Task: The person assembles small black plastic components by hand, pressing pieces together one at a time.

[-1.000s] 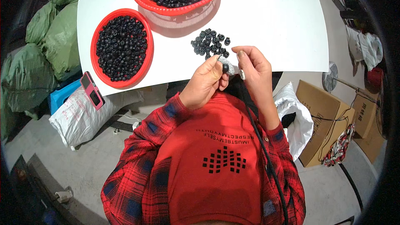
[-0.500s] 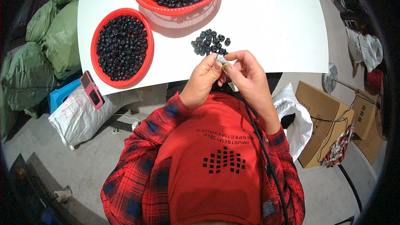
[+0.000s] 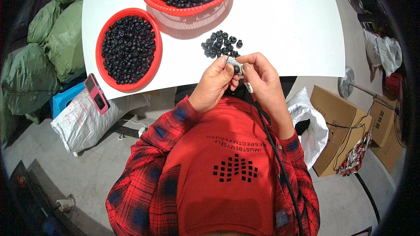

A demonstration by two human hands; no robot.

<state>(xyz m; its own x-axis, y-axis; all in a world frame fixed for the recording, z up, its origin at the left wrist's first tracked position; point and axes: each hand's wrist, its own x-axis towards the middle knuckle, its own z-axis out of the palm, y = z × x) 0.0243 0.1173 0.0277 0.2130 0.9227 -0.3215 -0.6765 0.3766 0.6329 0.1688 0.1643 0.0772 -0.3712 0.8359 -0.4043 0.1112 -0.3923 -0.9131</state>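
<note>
At the table's near edge my two hands meet over a small black round part (image 3: 236, 69). My left hand (image 3: 212, 81) pinches it between thumb and fingers. A silver-grey wrapping or strip (image 3: 232, 60) shows at the fingertips just behind it; which it is, I cannot tell. My right hand (image 3: 264, 83) is closed beside it, thumb and index finger drawn together near the part; what they grip is hidden. A whitish band (image 3: 249, 88) shows at the curled right fingers. Just beyond the hands lies a loose pile of small black knob-like pieces (image 3: 219, 40).
On the white table (image 3: 288, 30) are a red oval basket (image 3: 159, 57) full of black balls and a red colander (image 3: 192, 12) of black pieces. A red-cased phone (image 3: 96, 94) sits at the left edge. Cardboard boxes (image 3: 321, 113) and sacks (image 3: 70, 126) stand around.
My right thumb has shifted back to the right, off the part, so its black rounded end now shows. My left hand has stayed nearly still.
</note>
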